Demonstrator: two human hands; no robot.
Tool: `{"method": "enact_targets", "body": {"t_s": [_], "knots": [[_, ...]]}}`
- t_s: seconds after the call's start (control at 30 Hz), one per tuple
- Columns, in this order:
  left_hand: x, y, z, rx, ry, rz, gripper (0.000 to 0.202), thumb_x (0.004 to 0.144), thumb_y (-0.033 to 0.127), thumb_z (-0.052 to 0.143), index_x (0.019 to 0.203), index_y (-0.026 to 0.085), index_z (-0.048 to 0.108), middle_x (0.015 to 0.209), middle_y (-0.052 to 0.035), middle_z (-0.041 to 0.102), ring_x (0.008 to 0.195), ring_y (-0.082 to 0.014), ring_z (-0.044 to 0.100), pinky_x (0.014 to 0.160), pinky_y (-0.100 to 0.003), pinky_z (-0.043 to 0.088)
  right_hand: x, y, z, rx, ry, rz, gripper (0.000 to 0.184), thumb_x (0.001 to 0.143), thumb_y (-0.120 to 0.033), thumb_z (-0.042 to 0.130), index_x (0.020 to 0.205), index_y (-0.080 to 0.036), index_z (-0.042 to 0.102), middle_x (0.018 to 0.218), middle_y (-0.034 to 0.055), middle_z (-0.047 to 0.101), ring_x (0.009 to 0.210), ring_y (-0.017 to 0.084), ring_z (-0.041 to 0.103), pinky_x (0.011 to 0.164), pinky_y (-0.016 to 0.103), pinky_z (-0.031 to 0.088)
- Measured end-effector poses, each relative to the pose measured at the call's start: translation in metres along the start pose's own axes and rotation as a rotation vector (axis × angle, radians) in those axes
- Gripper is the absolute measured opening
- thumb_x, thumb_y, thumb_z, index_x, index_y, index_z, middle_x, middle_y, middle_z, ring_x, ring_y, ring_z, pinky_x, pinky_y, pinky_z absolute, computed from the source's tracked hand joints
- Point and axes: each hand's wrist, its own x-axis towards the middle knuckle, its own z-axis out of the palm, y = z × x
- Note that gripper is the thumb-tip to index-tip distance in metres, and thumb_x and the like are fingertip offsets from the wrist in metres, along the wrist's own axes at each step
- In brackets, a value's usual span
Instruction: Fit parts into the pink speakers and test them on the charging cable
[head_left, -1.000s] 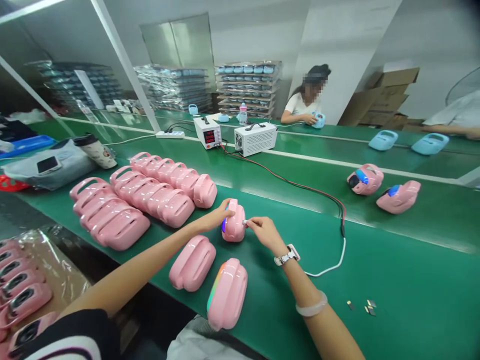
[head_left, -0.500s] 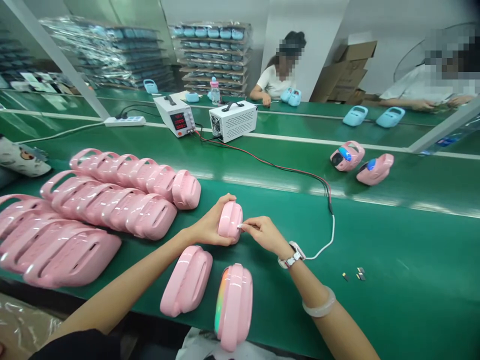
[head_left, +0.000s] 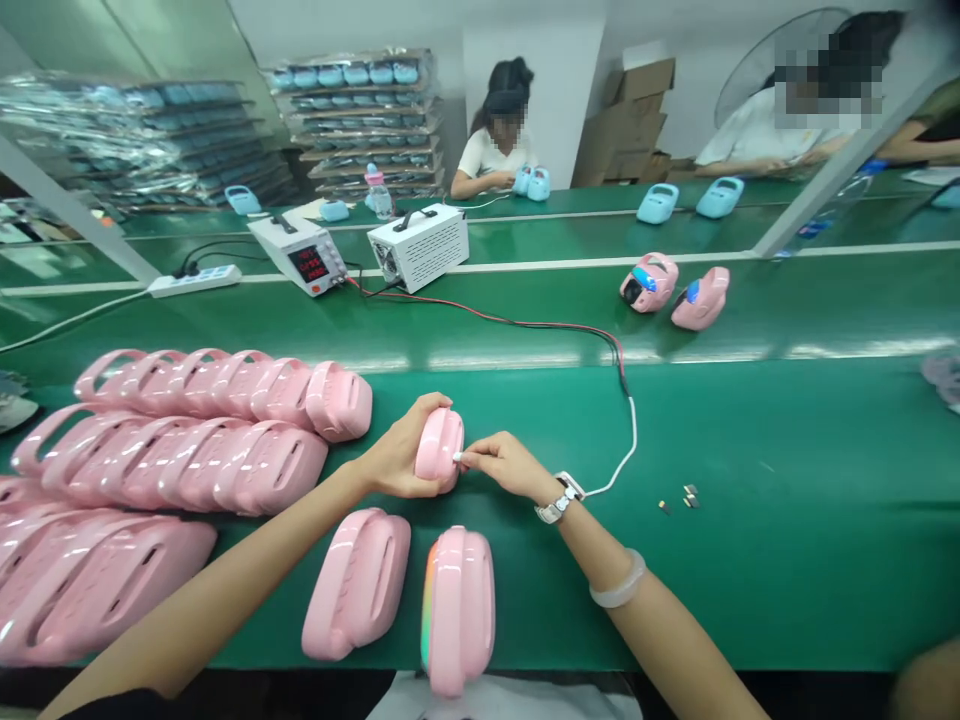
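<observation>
My left hand is wrapped round a pink handled device standing on its side on the green belt. At the device's right edge my right hand pinches the white plug of a cable. That white cable runs right and joins red and black leads going back to a white power supply. Two more pink devices lie just in front: one plain, one with a lit rainbow strip.
Rows of pink devices fill the belt at left. A white box with a handle and a power strip sit behind. Two lit pink units lie far right; small metal bits lie near right. Other people work at the back.
The view has swung right and down. My left hand has moved from the device's top to gripping its side; my right hand stays at its right edge with the plug.
</observation>
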Motion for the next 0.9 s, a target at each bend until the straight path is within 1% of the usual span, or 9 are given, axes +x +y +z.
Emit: {"method": "enact_targets", "body": {"t_s": [0.1, 0.23, 0.33, 0.4, 0.5, 0.6, 0.67, 0.77, 0.9], "knots": [[0.020, 0.013, -0.015, 0.078, -0.030, 0.178, 0.090, 0.063, 0.041, 0.071, 0.140, 0.022, 0.027, 0.134, -0.0155, 0.045, 0.126, -0.0375, 0.049, 0.105, -0.047, 0.044, -0.015, -0.001, -0.025, 0.067, 0.062, -0.023, 0.044, 0.077, -0.055, 0.065, 0.062, -0.014, 0.071, 0.049, -0.0036, 0.044, 0.051, 0.010, 0.034, 0.050, 0.023, 0.026], [0.057, 0.013, -0.070, 0.257, -0.026, 0.309, 0.089, 0.068, 0.040, 0.070, 0.145, 0.018, 0.032, 0.134, -0.0123, 0.053, 0.113, -0.0303, 0.061, 0.091, -0.035, 0.053, -0.065, 0.002, -0.096, 0.128, 0.413, -0.063, 0.050, 0.079, -0.061, 0.059, 0.063, -0.015, 0.070, 0.048, -0.0025, 0.042, 0.051, 0.011, 0.034, 0.050, 0.024, 0.026], [0.114, 0.000, -0.106, 0.461, 0.115, 0.291, 0.089, 0.050, 0.047, 0.082, 0.130, 0.018, 0.055, 0.119, -0.0031, 0.065, 0.100, -0.0261, 0.067, 0.081, -0.027, 0.053, -0.096, 0.006, -0.130, 0.178, 0.592, -0.091, 0.051, 0.085, -0.061, 0.052, 0.069, -0.016, 0.071, 0.046, -0.0039, 0.035, 0.049, 0.011, 0.030, 0.050, 0.025, 0.025], [0.169, 0.001, -0.108, 0.421, 0.143, 0.212, 0.096, 0.031, 0.054, 0.083, 0.118, 0.019, 0.063, 0.110, 0.0008, 0.066, 0.103, -0.0274, 0.066, 0.081, -0.026, 0.052, -0.097, 0.009, -0.131, 0.211, 0.571, -0.118, 0.049, 0.081, -0.061, 0.059, 0.069, -0.015, 0.072, 0.047, -0.0035, 0.038, 0.049, 0.010, 0.031, 0.050, 0.025, 0.026], [0.263, 0.021, -0.073, 0.241, 0.117, 0.060, 0.093, 0.030, 0.054, 0.080, 0.113, 0.016, 0.064, 0.100, 0.0006, 0.065, 0.104, -0.0294, 0.066, 0.086, -0.030, 0.052, -0.082, 0.015, -0.113, 0.266, 0.519, -0.150, 0.054, 0.077, -0.066, 0.061, 0.065, -0.014, 0.070, 0.052, -0.0004, 0.046, 0.050, 0.010, 0.035, 0.049, 0.024, 0.028], [0.347, 0.040, -0.013, 0.184, 0.122, 0.029, 0.095, 0.037, 0.046, 0.085, 0.120, 0.011, 0.057, 0.093, -0.0034, 0.066, 0.093, -0.0331, 0.069, 0.086, -0.043, 0.055, -0.073, 0.025, -0.095, 0.320, 0.501, -0.167, 0.059, 0.079, -0.069, 0.058, 0.063, -0.013, 0.070, 0.050, -0.0007, 0.044, 0.046, 0.008, 0.030, 0.044, 0.024, 0.022], [0.392, 0.042, 0.027, 0.134, 0.178, 0.010, 0.091, 0.037, 0.034, 0.088, 0.119, 0.011, 0.055, 0.106, -0.0116, 0.066, 0.100, -0.0389, 0.066, 0.092, -0.052, 0.051, -0.072, 0.032, -0.091, 0.376, 0.475, -0.184, 0.059, 0.078, -0.068, 0.060, 0.064, -0.012, 0.070, 0.047, -0.0024, 0.039, 0.043, 0.007, 0.025, 0.042, 0.024, 0.018], [0.437, 0.034, 0.077, 0.027, 0.284, -0.009, 0.085, 0.040, 0.026, 0.089, 0.114, 0.010, 0.050, 0.127, -0.0216, 0.056, 0.120, -0.0431, 0.055, 0.104, -0.059, 0.042, -0.075, 0.042, -0.094, 0.483, 0.451, -0.228, 0.057, 0.078, -0.067, 0.064, 0.064, -0.012, 0.071, 0.045, -0.0037, 0.037, 0.040, 0.006, 0.022, 0.039, 0.024, 0.015], [0.460, 0.023, 0.119, -0.208, 0.347, -0.018, 0.074, 0.042, 0.031, 0.090, 0.099, 0.009, 0.047, 0.136, -0.0229, 0.045, 0.140, -0.0442, 0.030, 0.114, -0.055, 0.030, -0.081, 0.039, -0.104, 0.596, 0.369, -0.256, 0.051, 0.075, -0.062, 0.071, 0.064, -0.013, 0.069, 0.041, -0.0057, 0.038, 0.037, 0.004, 0.021, 0.036, 0.024, 0.013]]}}
